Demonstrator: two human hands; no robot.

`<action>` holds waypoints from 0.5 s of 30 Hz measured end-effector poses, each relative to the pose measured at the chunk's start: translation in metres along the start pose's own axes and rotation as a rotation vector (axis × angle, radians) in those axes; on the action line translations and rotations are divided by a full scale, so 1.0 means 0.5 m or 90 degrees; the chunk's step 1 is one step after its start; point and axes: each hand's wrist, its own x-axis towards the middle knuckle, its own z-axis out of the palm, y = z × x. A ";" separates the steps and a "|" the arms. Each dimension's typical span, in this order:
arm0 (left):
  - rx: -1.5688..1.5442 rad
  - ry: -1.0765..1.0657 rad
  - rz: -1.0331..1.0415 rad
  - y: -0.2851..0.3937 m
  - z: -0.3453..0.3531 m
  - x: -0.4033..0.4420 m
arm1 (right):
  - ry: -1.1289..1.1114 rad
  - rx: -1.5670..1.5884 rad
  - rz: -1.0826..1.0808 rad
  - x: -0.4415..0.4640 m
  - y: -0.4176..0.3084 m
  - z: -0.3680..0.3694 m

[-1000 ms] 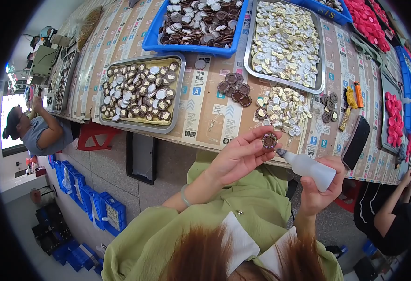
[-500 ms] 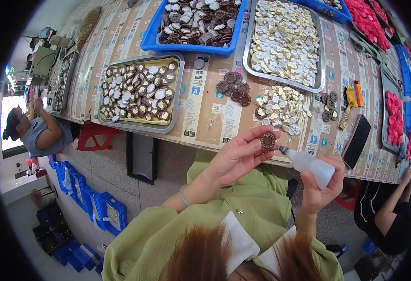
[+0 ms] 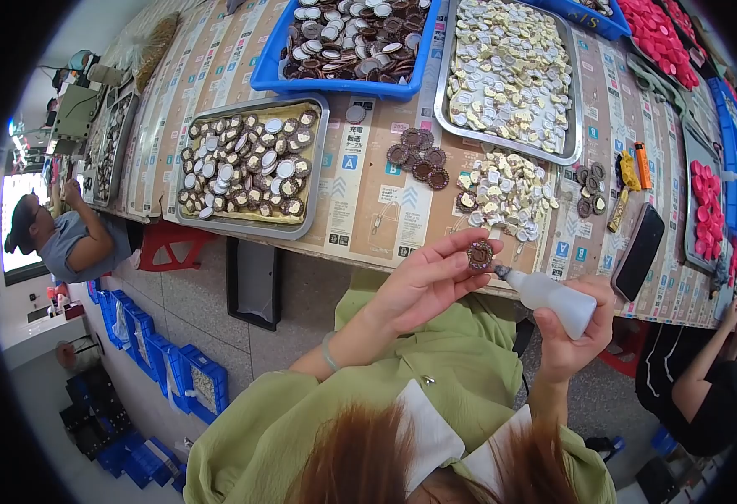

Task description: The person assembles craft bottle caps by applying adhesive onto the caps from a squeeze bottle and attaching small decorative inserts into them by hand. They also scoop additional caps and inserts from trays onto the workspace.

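Between the thumb and fingers of my left hand (image 3: 427,281) is a round brown scalloped piece (image 3: 480,254), its face turned up. My right hand (image 3: 574,336) is wrapped round a white squeeze bottle (image 3: 555,302), whose dark tip points left, close beside the brown piece. Whether the tip touches it I cannot tell. Beyond my hands, a loose pile of small cream and white pieces (image 3: 511,197) lies on the table, with several brown round pieces (image 3: 419,156) to its left and another small group of brown pieces (image 3: 591,189) to its right.
A metal tray of brown and white pieces (image 3: 322,160) lies left, a blue bin (image 3: 343,86) and a metal tray of cream pieces (image 3: 577,101) behind. A phone (image 3: 639,252) and orange lighter (image 3: 642,166) lie right. Other people sit at left (image 3: 83,244) and right (image 3: 696,386).
The bottle in my right hand has shifted slightly left and its tip has moved a little against the brown piece. My left hand stays nearly still, holding the same piece.
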 end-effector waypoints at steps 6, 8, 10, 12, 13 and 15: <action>-0.005 -0.001 -0.007 -0.001 0.000 0.001 | 0.001 -0.003 -0.006 0.002 0.000 0.001; -0.020 -0.008 -0.009 -0.002 -0.003 0.003 | -0.020 -0.004 -0.017 0.002 0.002 -0.004; -0.035 -0.013 -0.010 0.000 -0.005 0.003 | 0.104 0.081 -0.035 0.006 0.019 0.004; -0.125 -0.032 -0.016 0.003 -0.006 0.004 | 0.273 0.210 0.002 0.009 0.027 0.000; -0.126 -0.032 -0.016 0.004 -0.008 0.004 | 0.272 0.210 0.001 0.017 0.035 -0.007; -0.158 -0.037 -0.022 0.005 -0.015 0.005 | 0.274 0.169 0.105 0.038 0.068 -0.035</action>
